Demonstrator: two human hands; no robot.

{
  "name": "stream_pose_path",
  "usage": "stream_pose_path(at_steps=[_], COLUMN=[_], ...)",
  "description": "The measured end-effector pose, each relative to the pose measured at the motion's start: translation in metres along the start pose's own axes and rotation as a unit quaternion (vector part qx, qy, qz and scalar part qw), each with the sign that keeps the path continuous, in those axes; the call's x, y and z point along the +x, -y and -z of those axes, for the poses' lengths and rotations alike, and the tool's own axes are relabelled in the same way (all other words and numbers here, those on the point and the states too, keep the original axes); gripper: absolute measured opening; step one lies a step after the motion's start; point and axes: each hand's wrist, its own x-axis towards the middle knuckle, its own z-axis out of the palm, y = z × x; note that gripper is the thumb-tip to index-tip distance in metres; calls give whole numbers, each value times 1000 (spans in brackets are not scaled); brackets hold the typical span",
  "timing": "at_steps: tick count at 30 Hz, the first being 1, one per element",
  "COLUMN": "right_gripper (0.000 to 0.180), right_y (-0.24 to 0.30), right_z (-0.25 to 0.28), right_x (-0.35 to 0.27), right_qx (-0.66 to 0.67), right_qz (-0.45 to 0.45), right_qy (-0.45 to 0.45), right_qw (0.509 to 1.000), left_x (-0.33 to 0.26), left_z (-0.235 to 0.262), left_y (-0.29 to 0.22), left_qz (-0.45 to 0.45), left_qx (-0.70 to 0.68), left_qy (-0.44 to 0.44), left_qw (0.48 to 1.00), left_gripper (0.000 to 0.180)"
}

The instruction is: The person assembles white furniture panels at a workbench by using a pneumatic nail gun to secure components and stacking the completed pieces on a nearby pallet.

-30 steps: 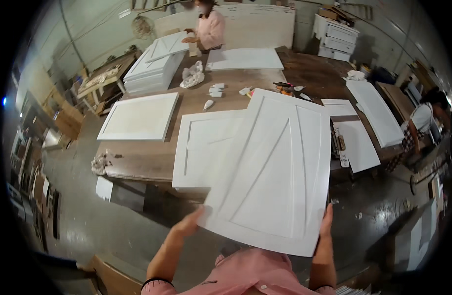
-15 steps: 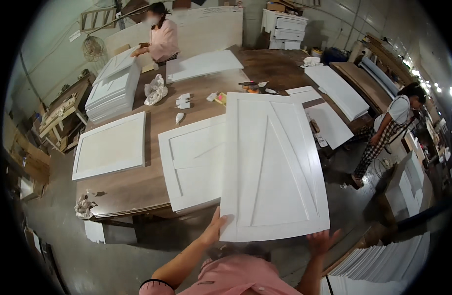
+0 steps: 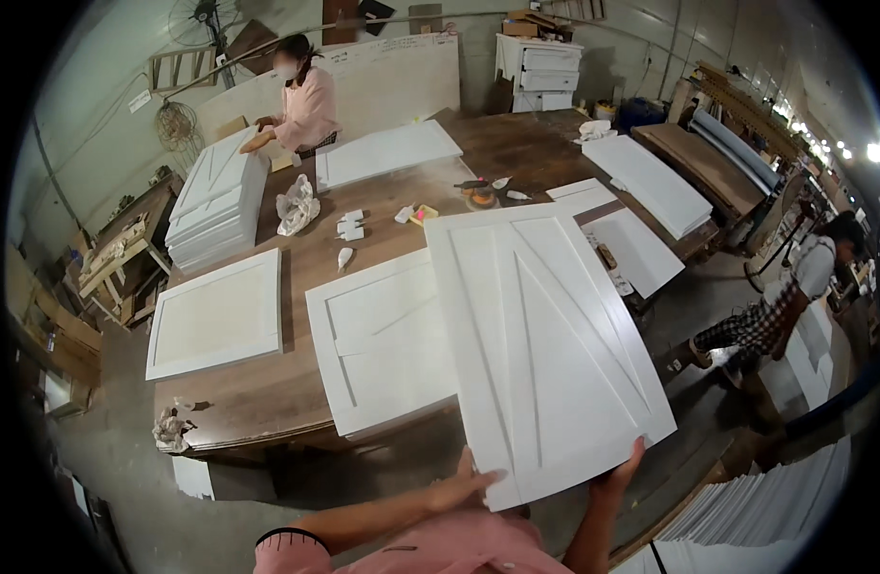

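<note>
A white framed door panel point(image 3: 555, 344) with slanted raised strips is held tilted in front of me, its near edge close to my body. My left hand point(image 3: 467, 481) is closed on its near left corner, thumb on the top face. At the near right edge, my right hand point(image 3: 620, 471) grips the panel from beneath, with fingertips at the rim. Partly under the held panel lies another white framed panel point(image 3: 383, 335) on the brown worktable point(image 3: 239, 402), overhanging its front edge.
A white-framed panel point(image 3: 215, 311) lies at the table's left, behind it a panel stack point(image 3: 215, 220) where a person point(image 3: 306, 110) stands. Glue bottles point(image 3: 345, 258), crumpled plastic point(image 3: 297, 206) and an orange tool point(image 3: 480, 196) lie mid-table. Another person point(image 3: 808, 277) bends at right. Upright panels point(image 3: 756, 502) stand lower right.
The held panel has shifted right and nearer, turning slightly. My right hand's fingers were spread by its edge and are now closed on it. The person at right has moved and leans over.
</note>
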Motion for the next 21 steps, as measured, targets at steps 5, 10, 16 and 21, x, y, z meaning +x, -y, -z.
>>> stream_pose_path(at_steps=[5, 10, 16, 21], right_gripper=[65, 69, 68, 77], right_y=[9, -2, -41, -53], right_z=[-12, -5, -18, -15], right_x=[0, -5, -37, -47], right_qx=[-61, 15, 11, -42], right_qz=[22, -10, -1, -4], right_qy=[-26, -71, -164, -183], right_qw=[998, 997, 986, 982], left_x=[-12, 20, 161, 294], left_z=[63, 100, 134, 212], left_y=[-100, -188, -272, -283], left_qz=[160, 72, -243, -438], left_qx=[346, 385, 467, 525], left_qy=[174, 165, 0, -155], left_qw=[908, 905, 850, 713], left_gripper=[68, 40, 33, 43])
